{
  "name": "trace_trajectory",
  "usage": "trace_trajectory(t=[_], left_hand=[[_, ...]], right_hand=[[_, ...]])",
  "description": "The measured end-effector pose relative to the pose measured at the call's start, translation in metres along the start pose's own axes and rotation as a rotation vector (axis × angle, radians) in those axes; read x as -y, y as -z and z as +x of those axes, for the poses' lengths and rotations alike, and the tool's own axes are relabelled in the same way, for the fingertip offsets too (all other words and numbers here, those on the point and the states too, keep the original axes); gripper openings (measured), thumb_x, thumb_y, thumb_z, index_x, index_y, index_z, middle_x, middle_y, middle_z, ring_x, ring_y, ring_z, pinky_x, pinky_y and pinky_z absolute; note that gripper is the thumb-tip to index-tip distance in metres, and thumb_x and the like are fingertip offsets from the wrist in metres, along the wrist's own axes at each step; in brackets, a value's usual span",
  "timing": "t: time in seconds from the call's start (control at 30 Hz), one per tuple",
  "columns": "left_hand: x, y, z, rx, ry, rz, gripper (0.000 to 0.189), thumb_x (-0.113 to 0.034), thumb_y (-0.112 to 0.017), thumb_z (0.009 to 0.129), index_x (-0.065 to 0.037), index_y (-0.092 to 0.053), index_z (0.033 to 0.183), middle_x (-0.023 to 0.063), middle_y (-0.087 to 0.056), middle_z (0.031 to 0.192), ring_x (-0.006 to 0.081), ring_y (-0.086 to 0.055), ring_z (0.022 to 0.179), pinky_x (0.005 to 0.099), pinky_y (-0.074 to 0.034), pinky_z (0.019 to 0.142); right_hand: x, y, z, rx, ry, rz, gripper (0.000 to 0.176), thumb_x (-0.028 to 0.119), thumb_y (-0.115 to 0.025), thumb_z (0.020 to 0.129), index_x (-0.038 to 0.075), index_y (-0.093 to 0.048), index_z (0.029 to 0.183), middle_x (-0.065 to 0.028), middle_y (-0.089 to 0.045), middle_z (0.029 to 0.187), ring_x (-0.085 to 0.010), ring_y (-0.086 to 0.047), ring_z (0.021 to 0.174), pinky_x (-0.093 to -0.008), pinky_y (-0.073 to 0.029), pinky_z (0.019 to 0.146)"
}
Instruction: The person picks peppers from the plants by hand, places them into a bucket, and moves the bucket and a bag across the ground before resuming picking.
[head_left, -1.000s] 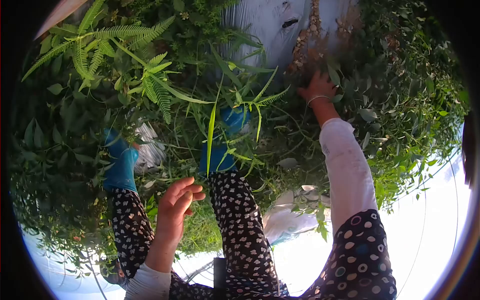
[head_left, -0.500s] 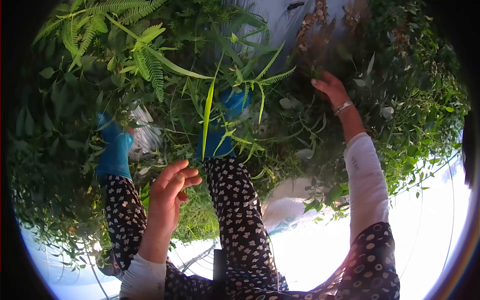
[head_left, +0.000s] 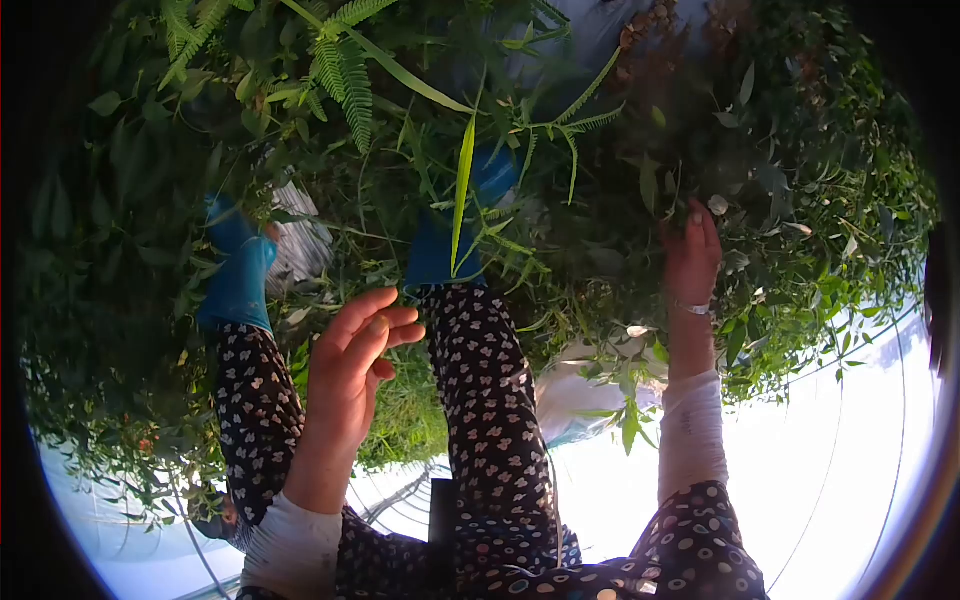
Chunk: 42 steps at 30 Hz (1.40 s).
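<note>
Right hand (head_left: 690, 255) up among the leafy stems (head_left: 770, 190), fingers stretched and gripping nothing, left hand (head_left: 350, 365) open and empty beside the patterned trouser leg (head_left: 485, 390): a blind grab could snag in that tangle or tear leaves.

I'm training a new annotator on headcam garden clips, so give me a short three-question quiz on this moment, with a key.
1. True or false: the left hand grips a bunch of cut stems.
2. Where is the right hand? A) flat on a tabletop; B) up among the leafy plants; C) wrapped round a tool handle.
3. Fill in the gap: the bracelet sits on the ___ wrist.

Key: 1 false, since the left hand is open and holds nothing; 2 B; 3 right.
</note>
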<state>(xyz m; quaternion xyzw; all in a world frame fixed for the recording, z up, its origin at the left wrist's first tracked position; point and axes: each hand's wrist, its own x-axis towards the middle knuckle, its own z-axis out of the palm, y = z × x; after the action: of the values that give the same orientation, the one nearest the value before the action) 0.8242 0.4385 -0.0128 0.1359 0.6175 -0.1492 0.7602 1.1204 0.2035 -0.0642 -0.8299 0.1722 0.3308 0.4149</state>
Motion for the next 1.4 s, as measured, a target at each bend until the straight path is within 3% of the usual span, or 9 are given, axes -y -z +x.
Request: trace_trajectory(t=[0.23,0.3,0.43,0.83,1.03,1.1,1.17,1.23,1.4], left_hand=[[-0.001,-0.005,-0.002,0.018,0.014,0.043,0.038,-0.026,-0.049,0.089,-0.004,-0.047,0.12,0.009,-0.06,0.105,0.019,-0.061,0.095,0.0177,-0.039,0.055],[-0.004,-0.008,-0.004,0.012,0.001,0.073,0.036,-0.025,-0.049,0.089,-0.004,-0.048,0.119,0.0086,-0.061,0.104,0.0186,-0.061,0.094,0.018,-0.038,0.055],[-0.01,-0.012,-0.01,0.073,-0.052,0.165,0.031,-0.021,-0.05,0.088,-0.005,-0.053,0.114,0.0072,-0.063,0.099,0.0171,-0.062,0.091,0.0187,-0.038,0.055],[0.002,-0.002,-0.008,0.294,0.017,-0.193,0.039,-0.005,-0.061,0.079,-0.002,-0.049,0.116,0.0037,-0.055,0.101,0.0099,-0.052,0.093,0.0245,-0.045,0.076],[0.002,0.001,-0.008,0.129,-0.065,-0.35,0.051,-0.004,-0.065,0.074,-0.002,-0.045,0.12,0.0075,-0.055,0.106,0.0133,-0.052,0.094,0.0267,-0.044,0.082],[-0.003,-0.001,-0.013,-0.237,-0.474,0.252,0.053,-0.006,-0.065,0.074,-0.001,-0.043,0.122,0.0091,-0.054,0.108,0.0139,-0.052,0.094,0.0258,-0.044,0.082],[-0.013,0.0,-0.021,-0.238,-0.479,0.226,0.046,-0.009,-0.065,0.076,0.0,-0.047,0.117,0.0072,-0.056,0.101,0.0125,-0.053,0.089,0.0249,-0.045,0.077],[-0.012,0.003,-0.02,0.29,-0.084,-0.16,0.036,-0.01,-0.064,0.077,0.0,-0.051,0.109,0.0046,-0.058,0.092,0.0106,-0.054,0.081,0.0253,-0.045,0.071],[-0.011,0.005,-0.024,0.331,-0.085,-0.266,0.023,-0.006,-0.063,0.078,-0.001,-0.055,0.098,0.0013,-0.058,0.083,0.0086,-0.053,0.076,0.0241,-0.045,0.066]], right_hand=[[-0.04,0.098,-0.035,0.034,0.451,-0.893,0.032,0.021,-0.05,0.088,0.001,-0.05,0.113,-0.0119,-0.056,0.106,-0.0257,-0.056,0.092,-0.0304,-0.047,0.08],[0.0,0.042,-0.082,-0.086,0.924,-1.497,0.038,0.026,-0.044,0.091,-0.001,-0.046,0.118,-0.0123,-0.056,0.106,-0.0255,-0.056,0.093,-0.0322,-0.046,0.081],[0.028,-0.015,-0.155,0.198,0.107,-0.562,0.039,0.027,-0.057,0.083,-0.004,-0.056,0.105,-0.017,-0.059,0.096,-0.0291,-0.057,0.088,-0.0313,-0.045,0.076],[0.053,-0.158,-0.184,0.742,0.38,-0.629,0.036,0.001,-0.062,0.067,0.001,-0.058,0.103,-0.0138,-0.06,0.095,-0.0268,-0.06,0.083,-0.0329,-0.047,0.074],[0.055,-0.146,-0.187,0.797,0.151,-0.509,0.041,-0.002,-0.059,0.069,0.0,-0.055,0.11,-0.0111,-0.06,0.098,-0.02,-0.059,0.087,-0.0299,-0.046,0.075],[0.056,-0.146,-0.189,0.673,0.004,-0.55,0.041,-0.003,-0.058,0.07,0.001,-0.055,0.11,-0.0077,-0.06,0.098,-0.016,-0.058,0.09,-0.0289,-0.045,0.076],[0.06,-0.152,-0.192,0.671,0.013,-0.562,0.04,-0.002,-0.06,0.069,0.002,-0.055,0.109,-0.0053,-0.061,0.096,-0.0138,-0.058,0.087,-0.0277,-0.046,0.072],[0.063,-0.157,-0.192,0.689,0.107,-0.6,0.04,0.0,-0.063,0.069,0.002,-0.056,0.108,-0.0051,-0.061,0.092,-0.0141,-0.059,0.083,-0.0267,-0.047,0.065],[0.071,-0.158,-0.196,0.78,0.355,-0.761,0.036,0.0,-0.063,0.068,0.002,-0.057,0.104,-0.0068,-0.061,0.087,-0.0147,-0.058,0.07,-0.0268,-0.046,0.061]])
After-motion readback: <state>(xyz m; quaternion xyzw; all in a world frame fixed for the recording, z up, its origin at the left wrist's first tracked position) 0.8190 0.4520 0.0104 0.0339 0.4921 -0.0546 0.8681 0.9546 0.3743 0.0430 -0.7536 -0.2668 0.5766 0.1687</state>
